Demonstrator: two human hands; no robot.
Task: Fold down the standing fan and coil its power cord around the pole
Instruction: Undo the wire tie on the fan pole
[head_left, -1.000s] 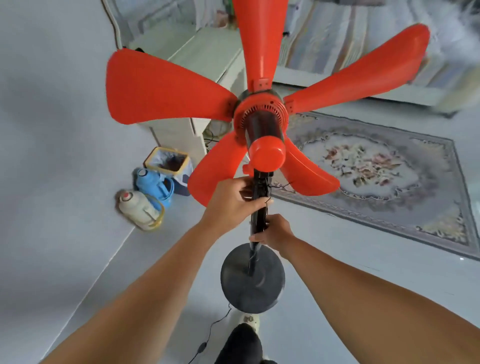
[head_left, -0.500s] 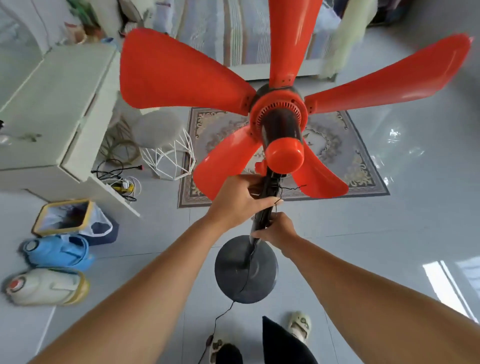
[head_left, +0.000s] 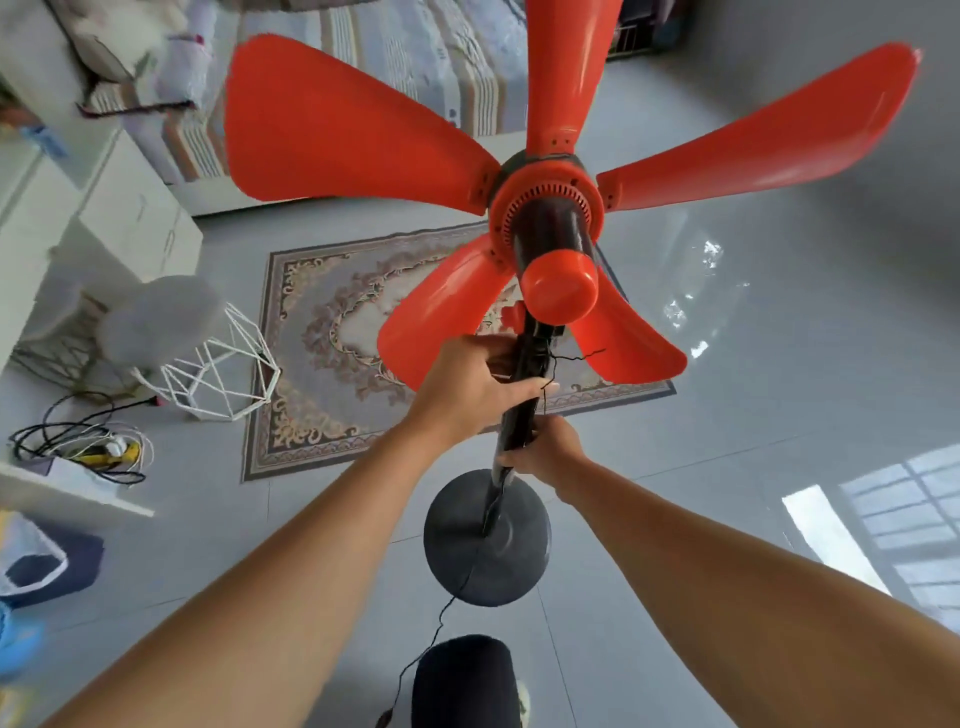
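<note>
The standing fan's orange head with several bare orange blades fills the upper view. Its black pole runs down to a round dark base on the grey floor. My left hand grips the pole just under the motor housing. My right hand grips the pole a little lower. A thin black power cord leaves the base and trails toward the bottom edge. Loose black thread ends stick out by my left thumb.
A patterned rug lies behind the fan. A white wire stool and a tangle of cables with a power strip sit at the left beside white furniture. A bed is at the back. My dark trouser leg is below.
The view has swung round the room while both hands keep the same hold on the pole. The rug and stool now lie behind the fan; the bottles and bin have slid off left.
</note>
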